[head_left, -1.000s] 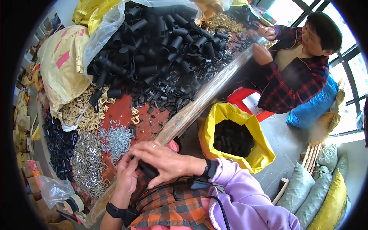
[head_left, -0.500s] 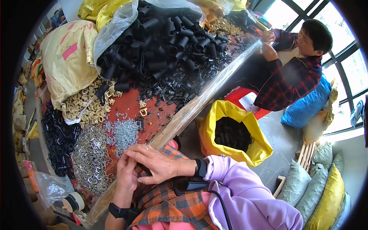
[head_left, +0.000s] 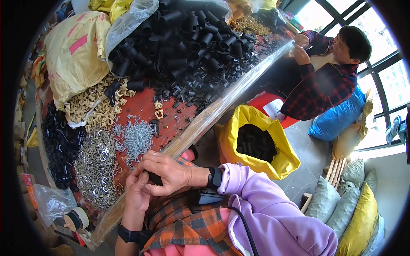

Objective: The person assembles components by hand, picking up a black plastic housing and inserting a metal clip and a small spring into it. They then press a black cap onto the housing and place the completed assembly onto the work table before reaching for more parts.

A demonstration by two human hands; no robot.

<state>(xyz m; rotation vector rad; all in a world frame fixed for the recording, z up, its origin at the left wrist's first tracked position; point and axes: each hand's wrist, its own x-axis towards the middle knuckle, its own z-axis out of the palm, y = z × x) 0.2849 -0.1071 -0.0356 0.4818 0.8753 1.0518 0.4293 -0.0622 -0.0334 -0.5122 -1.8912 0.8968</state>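
Observation:
Close in front of my body, my left hand and my right hand meet with bent fingers around a small black plastic piece. Most of it is hidden, but a dark rounded end shows between thumb and fingers. Just beyond the hands runs the wooden table edge. On the red tabletop lie small grey screws, silver metal rings or hooks, and beige plastic clips. A large heap of black tubular parts rises at the far side.
To the right stands an opened yellow sack holding black tubes. A co-worker in a plaid jacket sits beyond it. Stuffed sacks lie at the right, a tape roll at the lower left.
My hands have shifted slightly left and down in view. The right fingers have turned, so more of the black piece shows between them. The head view has moved a little.

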